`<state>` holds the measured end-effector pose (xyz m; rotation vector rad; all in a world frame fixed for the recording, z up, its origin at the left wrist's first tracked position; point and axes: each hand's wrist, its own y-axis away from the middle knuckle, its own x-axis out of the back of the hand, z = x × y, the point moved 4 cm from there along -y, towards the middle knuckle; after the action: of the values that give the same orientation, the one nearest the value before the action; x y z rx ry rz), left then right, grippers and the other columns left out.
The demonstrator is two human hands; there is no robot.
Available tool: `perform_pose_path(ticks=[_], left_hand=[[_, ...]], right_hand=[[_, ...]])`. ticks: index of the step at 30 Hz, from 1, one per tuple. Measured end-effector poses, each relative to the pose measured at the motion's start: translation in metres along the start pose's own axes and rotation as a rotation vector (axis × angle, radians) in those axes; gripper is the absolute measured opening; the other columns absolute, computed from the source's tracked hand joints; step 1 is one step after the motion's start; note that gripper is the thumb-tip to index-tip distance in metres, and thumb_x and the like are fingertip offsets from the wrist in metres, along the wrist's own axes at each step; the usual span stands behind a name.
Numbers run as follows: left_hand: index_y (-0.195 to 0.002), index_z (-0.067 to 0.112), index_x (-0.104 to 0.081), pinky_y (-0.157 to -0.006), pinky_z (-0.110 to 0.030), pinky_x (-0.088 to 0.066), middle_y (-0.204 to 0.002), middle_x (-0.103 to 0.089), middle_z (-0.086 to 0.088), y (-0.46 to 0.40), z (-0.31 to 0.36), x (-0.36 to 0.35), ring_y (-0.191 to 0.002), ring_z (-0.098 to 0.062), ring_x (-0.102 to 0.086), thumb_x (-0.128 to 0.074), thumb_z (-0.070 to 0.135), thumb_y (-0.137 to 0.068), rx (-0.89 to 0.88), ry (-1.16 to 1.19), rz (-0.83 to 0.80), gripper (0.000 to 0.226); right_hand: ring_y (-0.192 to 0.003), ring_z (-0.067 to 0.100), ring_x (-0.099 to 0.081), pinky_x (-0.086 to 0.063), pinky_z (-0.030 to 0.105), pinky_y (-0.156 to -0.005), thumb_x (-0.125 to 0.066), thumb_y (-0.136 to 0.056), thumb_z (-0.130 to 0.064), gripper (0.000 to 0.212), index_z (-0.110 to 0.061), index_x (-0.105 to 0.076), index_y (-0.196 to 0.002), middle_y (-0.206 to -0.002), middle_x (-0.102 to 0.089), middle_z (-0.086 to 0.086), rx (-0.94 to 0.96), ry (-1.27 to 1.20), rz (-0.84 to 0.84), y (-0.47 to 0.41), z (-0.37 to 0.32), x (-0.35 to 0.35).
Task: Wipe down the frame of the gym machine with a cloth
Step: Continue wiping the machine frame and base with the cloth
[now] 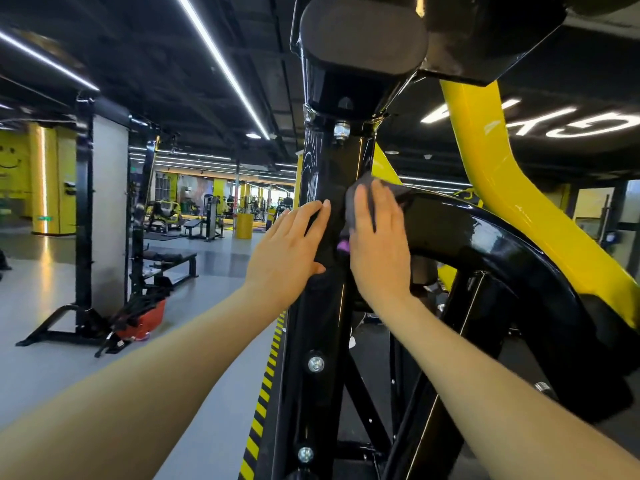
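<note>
Two bare hands meet on the black upright post (322, 209) of a gym machine, both raised in front of the wearer. The left hand (289, 247) lies flat against the left face of the post with its fingers straight and close together, the thumb spread out low against the metal; it grips nothing. The right hand (379, 244) is likewise flat, fingers straight and pointing up, and presses a dark grey cloth (360, 199) against the right side of the post, just where a thick black curved arm (491, 237) branches off to the right. The cloth shows above and to the left of the fingers, and a small purple bit (344, 244) peeks out near the heel of that hand; whether it belongs to the cloth I cannot tell.

Above the hands the post ends in a bracket with a silver nut (341, 129), topped by a dark rounded pad (363, 36). A glossy yellow beam (498, 168) slopes down behind the curved arm. Lower on the post sit two silver bolt heads (316, 363), one above the other. Yellow-and-black hazard tape (263, 393) runs along the grey floor (104, 358) beside the base of the machine. To the left stand a black rack (85, 220), a flat bench (169, 261) and an orange-red basket (145, 320) holding dark items, with more machines blurred further back under long ceiling light strips (221, 64).
</note>
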<state>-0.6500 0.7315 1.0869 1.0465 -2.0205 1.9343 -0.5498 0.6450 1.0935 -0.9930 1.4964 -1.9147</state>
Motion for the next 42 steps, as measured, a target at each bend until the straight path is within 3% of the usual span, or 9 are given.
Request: perform_pose_path(ticks=[7, 18, 24, 27, 29, 32, 34, 37, 42], left_hand=[[-0.152, 0.014, -0.011, -0.112, -0.034, -0.028, -0.152, -0.024, -0.007, 0.002, 0.002, -0.004, -0.138, -0.025, -0.025, -0.072, 0.028, -0.081, 0.031, 0.032, -0.009, 0.095], [-0.152, 0.012, -0.01, -0.112, -0.033, -0.027, -0.151, -0.024, -0.008, -0.002, 0.002, 0.0, -0.137, -0.024, -0.027, -0.068, 0.037, -0.083, 0.005, -0.051, -0.015, 0.094], [-0.152, 0.014, -0.002, -0.116, -0.033, -0.016, -0.153, -0.017, -0.006, -0.002, 0.002, 0.003, -0.139, -0.023, -0.022, -0.063, 0.039, -0.087, 0.009, -0.095, -0.02, 0.093], [-0.152, 0.013, -0.001, -0.117, -0.033, -0.012, -0.153, -0.018, -0.006, -0.001, 0.002, 0.003, -0.14, -0.024, -0.021, -0.062, 0.04, -0.088, 0.0, -0.122, -0.027, 0.093], [-0.152, 0.01, -0.007, -0.117, -0.035, -0.015, -0.151, -0.024, -0.008, 0.0, 0.002, 0.003, -0.139, -0.025, -0.026, -0.066, 0.041, -0.084, -0.013, -0.153, -0.033, 0.095], [-0.147, 0.006, -0.031, -0.111, -0.038, -0.03, -0.138, -0.046, -0.011, -0.003, 0.0, 0.003, -0.127, -0.027, -0.045, -0.081, 0.043, -0.067, -0.027, -0.2, -0.013, 0.1], [-0.147, 0.006, -0.03, -0.113, -0.038, -0.021, -0.139, -0.045, -0.012, -0.004, -0.001, 0.005, -0.13, -0.028, -0.043, -0.08, 0.044, -0.068, -0.043, -0.212, -0.017, 0.1], [-0.152, 0.011, 0.001, -0.11, -0.033, 0.011, -0.156, -0.013, -0.01, -0.007, -0.001, 0.002, -0.145, -0.024, -0.011, -0.059, 0.044, -0.087, -0.063, -0.193, -0.034, 0.095], [-0.151, 0.014, 0.005, -0.108, -0.031, 0.015, -0.159, -0.004, -0.008, -0.006, 0.001, 0.002, -0.147, -0.023, -0.003, -0.058, 0.04, -0.09, -0.029, -0.139, -0.011, 0.092]], right_hand=[[-0.113, 0.029, -0.038, -0.055, 0.037, -0.076, -0.077, -0.059, 0.01, 0.067, -0.002, -0.061, -0.122, -0.124, -0.058, 0.022, 0.166, -0.068, 0.02, 0.026, 0.006, 0.012], [-0.107, 0.036, -0.053, -0.055, 0.04, -0.073, -0.081, -0.055, 0.008, 0.07, 0.0, -0.061, -0.122, -0.12, -0.059, 0.021, -0.052, -0.06, -0.043, 0.015, -0.003, 0.014], [-0.123, 0.029, -0.041, -0.037, 0.036, -0.093, -0.049, -0.096, -0.018, 0.042, -0.008, -0.044, -0.136, -0.134, -0.046, 0.011, -0.31, 0.056, -0.079, -0.051, 0.004, 0.023], [-0.115, 0.03, -0.051, -0.044, 0.038, -0.09, -0.065, -0.084, -0.017, 0.051, -0.005, -0.051, -0.131, -0.127, -0.055, 0.013, -0.216, 0.137, -0.096, -0.027, -0.005, 0.027], [-0.112, 0.032, -0.054, -0.046, 0.04, -0.088, -0.069, -0.079, -0.013, 0.055, -0.003, -0.053, -0.13, -0.125, -0.057, 0.015, -0.131, 0.133, -0.094, -0.018, -0.007, 0.029], [-0.124, 0.029, -0.043, -0.033, 0.041, -0.101, -0.049, -0.096, -0.02, 0.04, -0.007, -0.046, -0.134, -0.132, -0.051, 0.012, -0.174, 0.077, -0.177, -0.049, 0.009, 0.033], [-0.122, 0.032, -0.044, -0.033, 0.044, -0.1, -0.039, -0.1, -0.025, 0.033, -0.006, -0.051, -0.125, -0.127, -0.053, 0.013, -0.289, -0.047, -0.301, -0.08, 0.027, 0.028], [-0.109, 0.037, -0.053, -0.039, 0.036, -0.082, -0.038, -0.099, -0.022, 0.032, 0.0, -0.057, -0.113, -0.119, -0.058, 0.021, -0.426, -0.268, -0.516, -0.11, 0.044, 0.014], [-0.111, 0.034, -0.054, -0.039, 0.034, -0.084, -0.039, -0.101, -0.023, 0.032, -0.003, -0.056, -0.119, -0.12, -0.059, 0.017, -0.53, -0.336, -0.272, -0.092, 0.032, 0.02]])
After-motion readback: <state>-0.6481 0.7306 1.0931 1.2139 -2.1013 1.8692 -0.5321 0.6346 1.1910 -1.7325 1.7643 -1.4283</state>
